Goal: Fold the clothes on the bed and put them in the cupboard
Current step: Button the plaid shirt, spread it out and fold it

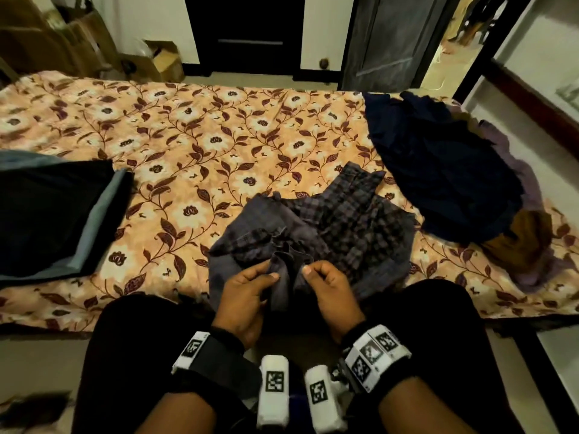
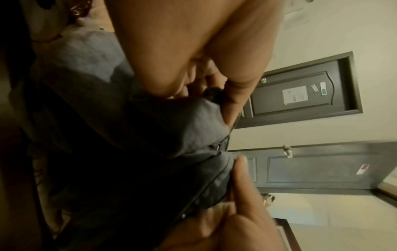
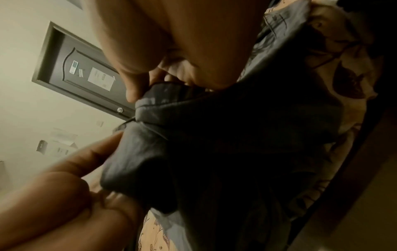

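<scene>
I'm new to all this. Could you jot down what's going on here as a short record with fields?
Setting: bed with floral peach bedsheet
In hand: crumpled grey checked shirt
Left hand: pinches the shirt's near edge
Right hand: pinches the same edge, close beside
Already folded: black and grey-blue stack, left side
Waiting: heap of dark navy clothes, right side
Stage: shirt not yet folded
</scene>
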A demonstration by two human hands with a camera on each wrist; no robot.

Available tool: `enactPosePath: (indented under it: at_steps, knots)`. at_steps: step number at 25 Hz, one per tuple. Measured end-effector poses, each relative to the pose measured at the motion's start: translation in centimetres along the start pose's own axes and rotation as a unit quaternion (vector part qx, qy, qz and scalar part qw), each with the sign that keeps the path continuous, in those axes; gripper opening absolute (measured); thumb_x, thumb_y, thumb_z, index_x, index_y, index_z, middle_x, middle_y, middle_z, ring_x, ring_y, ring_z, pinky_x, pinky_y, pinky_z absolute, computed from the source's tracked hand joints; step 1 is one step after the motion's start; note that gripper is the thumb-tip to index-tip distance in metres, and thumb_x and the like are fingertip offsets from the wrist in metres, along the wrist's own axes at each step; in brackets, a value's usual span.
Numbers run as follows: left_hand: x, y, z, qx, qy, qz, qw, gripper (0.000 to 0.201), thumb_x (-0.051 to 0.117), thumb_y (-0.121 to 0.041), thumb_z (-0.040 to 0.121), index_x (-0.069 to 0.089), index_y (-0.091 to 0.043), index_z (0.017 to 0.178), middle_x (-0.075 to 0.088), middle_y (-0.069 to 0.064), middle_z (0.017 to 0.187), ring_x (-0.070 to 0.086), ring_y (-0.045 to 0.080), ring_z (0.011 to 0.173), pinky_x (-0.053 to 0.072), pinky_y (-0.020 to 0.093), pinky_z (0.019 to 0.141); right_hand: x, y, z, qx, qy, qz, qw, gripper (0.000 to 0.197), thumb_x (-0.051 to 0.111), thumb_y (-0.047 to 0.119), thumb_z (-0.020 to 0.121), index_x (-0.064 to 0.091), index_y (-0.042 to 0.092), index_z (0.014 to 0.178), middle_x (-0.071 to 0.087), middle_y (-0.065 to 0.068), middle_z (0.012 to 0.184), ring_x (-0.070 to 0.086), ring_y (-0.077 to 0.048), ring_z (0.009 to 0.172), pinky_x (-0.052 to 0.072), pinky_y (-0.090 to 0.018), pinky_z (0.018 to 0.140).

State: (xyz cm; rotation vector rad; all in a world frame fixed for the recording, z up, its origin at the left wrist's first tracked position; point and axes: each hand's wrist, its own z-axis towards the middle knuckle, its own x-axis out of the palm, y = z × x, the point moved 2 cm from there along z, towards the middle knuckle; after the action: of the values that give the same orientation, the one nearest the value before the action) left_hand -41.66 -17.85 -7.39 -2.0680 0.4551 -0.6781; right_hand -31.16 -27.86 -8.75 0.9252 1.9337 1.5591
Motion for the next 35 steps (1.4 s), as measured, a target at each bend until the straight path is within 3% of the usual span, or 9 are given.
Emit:
enactPosePath:
  at_steps: [4, 8, 12, 16, 20, 23, 25, 30, 35]
  knots:
    - [-1.1, 0.1, 0.7, 0.071, -0.01, 0.045, 0.996, 0.029, 0.055, 0.004, 0.093, 0.066, -0.009, 0.117, 0.075, -0.001, 0.103, 0.07, 0.013, 0.097, 0.057, 0.024, 0.076, -1.0, 1.1, 0.3, 0.044, -0.037, 0.15, 0.987, 0.019, 0.051, 0.012, 0.096, 0.057, 0.008, 0.079, 0.065, -0.011, 0.078, 0.062, -0.02, 0.073, 0.053, -0.032, 0.069]
    - [-1.0, 0.1, 0.8, 0.142, -0.034, 0.186, 0.972, 0.02, 0.056, -0.005, 0.096, 0.072, -0.017, 0.094, 0.075, -0.005, 0.088, 0.07, 0.01, 0.086, 0.052, 0.022, 0.073, -1.2, 1.5, -0.1, 0.062, -0.013, 0.197, 0.978, 0.019, 0.051, 0.016, 0.096, 0.059, 0.003, 0.086, 0.068, -0.02, 0.093, 0.066, -0.028, 0.086, 0.056, -0.038, 0.078]
    - [-2.1, -0.2, 1.1, 0.183, -0.099, 0.254, 0.945, 0.02, 0.063, -0.015, 0.093, 0.073, -0.011, 0.11, 0.073, -0.001, 0.106, 0.065, 0.013, 0.103, 0.05, 0.031, 0.095, -0.7, 1.6, -0.4, 0.049, -0.012, 0.258, 0.965, 0.02, 0.045, 0.016, 0.099, 0.057, 0.001, 0.093, 0.068, -0.019, 0.099, 0.067, -0.026, 0.092, 0.056, -0.037, 0.085]
    - [-3.0, -1.4, 0.5, 0.236, -0.15, 0.199, 0.939, 0.03, 0.061, -0.011, 0.094, 0.066, -0.012, 0.124, 0.067, -0.005, 0.115, 0.061, 0.012, 0.113, 0.047, 0.036, 0.104, -0.8, 2.8, -1.1, 0.08, 0.066, 0.238, 0.966, 0.018, 0.049, -0.004, 0.092, 0.061, 0.005, 0.081, 0.069, -0.007, 0.074, 0.068, -0.014, 0.065, 0.055, -0.022, 0.057]
    - [-2.9, -2.7, -0.9, 0.319, -0.199, 0.125, 0.918, 0.051, 0.053, 0.001, 0.096, 0.047, -0.02, 0.142, 0.059, -0.02, 0.114, 0.055, -0.007, 0.108, 0.042, 0.008, 0.095, -1.2, 2.7, -0.9, 0.028, 0.06, 0.168, 0.984, 0.016, 0.068, -0.004, 0.073, 0.075, 0.011, 0.075, 0.074, -0.007, 0.082, 0.07, -0.017, 0.077, 0.056, -0.025, 0.068]
    - [-3.2, -3.1, -1.0, 0.333, -0.218, 0.004, 0.917, 0.041, 0.056, 0.009, 0.09, 0.057, -0.021, 0.117, 0.07, -0.005, 0.094, 0.067, 0.009, 0.096, 0.051, 0.031, 0.097, -2.0, 2.0, -0.3, 0.017, -0.015, 0.122, 0.992, 0.01, 0.069, -0.002, 0.078, 0.07, 0.008, 0.078, 0.073, -0.008, 0.08, 0.069, -0.02, 0.075, 0.056, -0.032, 0.071]
    - [-3.1, -2.7, -0.6, 0.333, -0.184, 0.029, 0.924, 0.032, 0.059, 0.012, 0.087, 0.066, -0.018, 0.095, 0.074, -0.004, 0.088, 0.069, 0.016, 0.094, 0.053, 0.04, 0.095, -2.1, 1.7, -0.2, 0.025, -0.01, 0.117, 0.993, 0.01, 0.066, -0.002, 0.082, 0.068, 0.008, 0.078, 0.072, -0.011, 0.081, 0.067, -0.024, 0.077, 0.056, -0.036, 0.075]
    - [-0.4, -0.9, -1.0, 0.337, 0.034, 0.208, 0.917, 0.035, 0.062, 0.019, 0.079, 0.076, -0.012, 0.085, 0.073, 0.001, 0.093, 0.068, 0.009, 0.092, 0.051, 0.017, 0.085, -1.5, 2.0, -0.7, -0.025, 0.0, 0.076, 0.997, 0.02, 0.072, -0.003, 0.078, 0.071, 0.015, 0.069, 0.07, -0.01, 0.077, 0.065, -0.024, 0.076, 0.056, -0.035, 0.075]
    - [0.1, 0.0, -0.7, 0.273, 0.055, 0.212, 0.937, 0.036, 0.064, 0.017, 0.079, 0.072, -0.017, 0.085, 0.071, 0.001, 0.086, 0.067, 0.008, 0.081, 0.053, 0.018, 0.076, -1.4, 1.5, -0.6, -0.073, -0.026, -0.033, 0.996, 0.021, 0.077, -0.006, 0.071, 0.07, 0.013, 0.07, 0.067, -0.002, 0.075, 0.064, -0.007, 0.069, 0.053, -0.021, 0.069]
